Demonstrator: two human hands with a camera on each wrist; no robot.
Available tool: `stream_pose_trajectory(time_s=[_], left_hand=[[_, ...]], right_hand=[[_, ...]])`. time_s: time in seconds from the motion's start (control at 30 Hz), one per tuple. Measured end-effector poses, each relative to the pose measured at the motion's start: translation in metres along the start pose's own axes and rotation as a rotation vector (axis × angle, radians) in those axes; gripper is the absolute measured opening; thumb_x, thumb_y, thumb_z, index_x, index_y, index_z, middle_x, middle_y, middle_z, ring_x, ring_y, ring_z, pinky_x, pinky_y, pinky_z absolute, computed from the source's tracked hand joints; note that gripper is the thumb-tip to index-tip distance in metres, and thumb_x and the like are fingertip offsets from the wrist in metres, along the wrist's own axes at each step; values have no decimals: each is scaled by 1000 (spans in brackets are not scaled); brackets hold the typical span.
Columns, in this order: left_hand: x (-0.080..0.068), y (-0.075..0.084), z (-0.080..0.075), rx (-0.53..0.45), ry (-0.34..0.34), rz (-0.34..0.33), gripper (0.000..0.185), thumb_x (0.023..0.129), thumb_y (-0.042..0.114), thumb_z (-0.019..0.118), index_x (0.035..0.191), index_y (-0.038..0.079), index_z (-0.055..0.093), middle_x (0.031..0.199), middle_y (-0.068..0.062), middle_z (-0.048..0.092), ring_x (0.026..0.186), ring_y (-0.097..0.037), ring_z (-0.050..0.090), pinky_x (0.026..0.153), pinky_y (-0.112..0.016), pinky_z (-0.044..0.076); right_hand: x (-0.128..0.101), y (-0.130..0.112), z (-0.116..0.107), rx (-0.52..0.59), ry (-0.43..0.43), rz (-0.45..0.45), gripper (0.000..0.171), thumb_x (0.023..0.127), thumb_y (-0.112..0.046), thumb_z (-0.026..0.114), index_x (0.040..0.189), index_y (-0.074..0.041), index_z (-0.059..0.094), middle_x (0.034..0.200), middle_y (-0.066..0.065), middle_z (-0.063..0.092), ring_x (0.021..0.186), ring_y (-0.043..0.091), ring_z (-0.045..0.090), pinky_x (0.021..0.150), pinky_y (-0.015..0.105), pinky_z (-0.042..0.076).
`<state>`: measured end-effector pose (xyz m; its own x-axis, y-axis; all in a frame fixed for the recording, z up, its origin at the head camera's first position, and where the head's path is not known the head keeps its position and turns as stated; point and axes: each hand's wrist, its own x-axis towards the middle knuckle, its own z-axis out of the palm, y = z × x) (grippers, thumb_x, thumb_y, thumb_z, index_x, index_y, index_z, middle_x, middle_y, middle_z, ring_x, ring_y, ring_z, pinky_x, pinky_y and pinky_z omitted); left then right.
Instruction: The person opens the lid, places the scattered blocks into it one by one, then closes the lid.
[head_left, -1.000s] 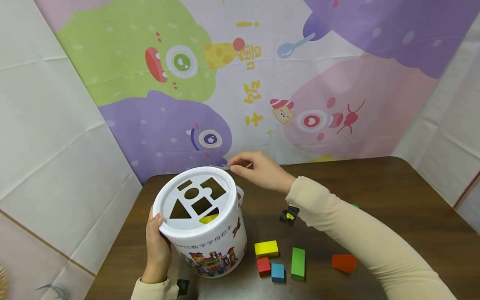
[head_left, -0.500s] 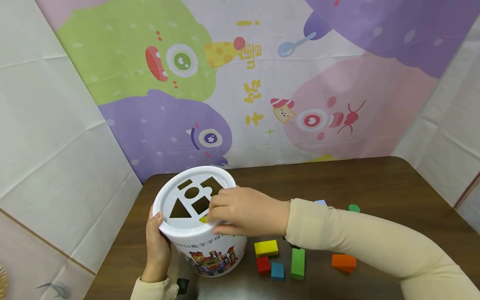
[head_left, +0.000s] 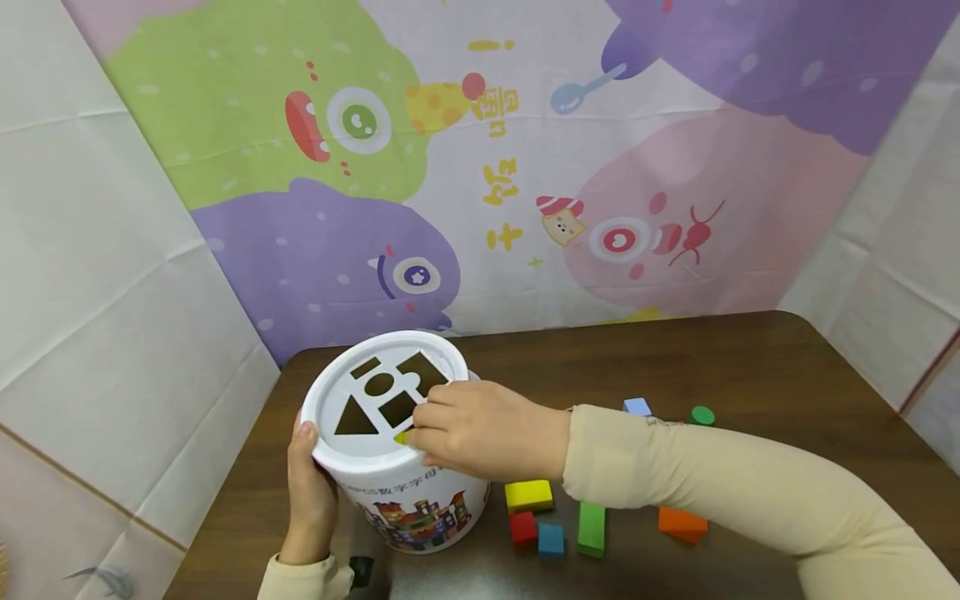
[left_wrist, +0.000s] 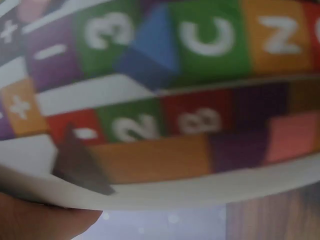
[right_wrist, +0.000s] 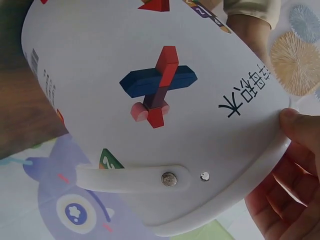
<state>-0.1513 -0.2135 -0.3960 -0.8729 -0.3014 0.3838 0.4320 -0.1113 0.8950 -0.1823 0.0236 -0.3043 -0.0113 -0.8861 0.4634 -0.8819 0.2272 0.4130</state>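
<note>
And here's the right hand (head_left: 483,429), bent over the near right edge of the white round lid (head_left: 371,447), thumb against the outer rim, fingers curled in over the top: it has the lid's edge between them. Right by those fingertips, a sliver of a yellow piece (head_left: 401,437) shows at a lid opening, mostly covered by the hand; whether the fingers pinch it as well, I cannot tell. Over on the other side, the left hand (head_left: 309,492) grips the white bucket with printed coloured blocks (head_left: 393,508), thumb up at the rim, palm along the wall. Between the hands, the triangular, round and rectangular openings show dark. The right wrist view picks up the white strap handle (right_wrist: 125,178), riveted to the wall. Outward now, to the dark brown wooden table (head_left: 570,358): just right of the bucket, a yellow rectangular block (head_left: 529,497), a small red block (head_left: 523,530) and a small blue block (head_left: 551,541) sit close together, a long green block (head_left: 592,530) near them. Farther right, an orange block (head_left: 682,525); beyond the sleeve, a pale blue block (head_left: 637,407) and a green round-topped piece (head_left: 702,415).
</note>
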Motion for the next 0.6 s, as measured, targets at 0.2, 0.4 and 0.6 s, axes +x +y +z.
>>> stream_pose_trajectory(time_s=[0.2, 0.4, 0.6], left_hand=[[3, -8, -1, -73, 5, 136, 54, 105, 42, 26, 131, 7, 58, 118, 4, 64, 110, -7, 56, 97, -20, 41], [4, -9, 0, -84, 13, 157, 55, 105, 43, 26, 131, 6, 57, 119, 3, 65, 111, -7, 56, 97, -19, 41], [3, -8, 0, -73, 31, 153, 57, 105, 44, 25, 133, 5, 56, 121, 4, 64, 113, -6, 56, 99, -19, 40]], right_hand=[[0, 0, -1, 1, -9, 6, 24, 95, -30, 62, 113, -17, 71, 105, -7, 69, 92, 12, 57, 83, 22, 48], [0, 0, 0, -14, -10, -6, 25, 96, -30, 61, 114, -16, 71, 106, -6, 69, 92, 13, 57, 83, 22, 48], [-1, 0, -1, 2, -5, -4, 25, 96, -29, 60, 114, -16, 71, 105, -6, 69, 91, 12, 58, 82, 21, 48]])
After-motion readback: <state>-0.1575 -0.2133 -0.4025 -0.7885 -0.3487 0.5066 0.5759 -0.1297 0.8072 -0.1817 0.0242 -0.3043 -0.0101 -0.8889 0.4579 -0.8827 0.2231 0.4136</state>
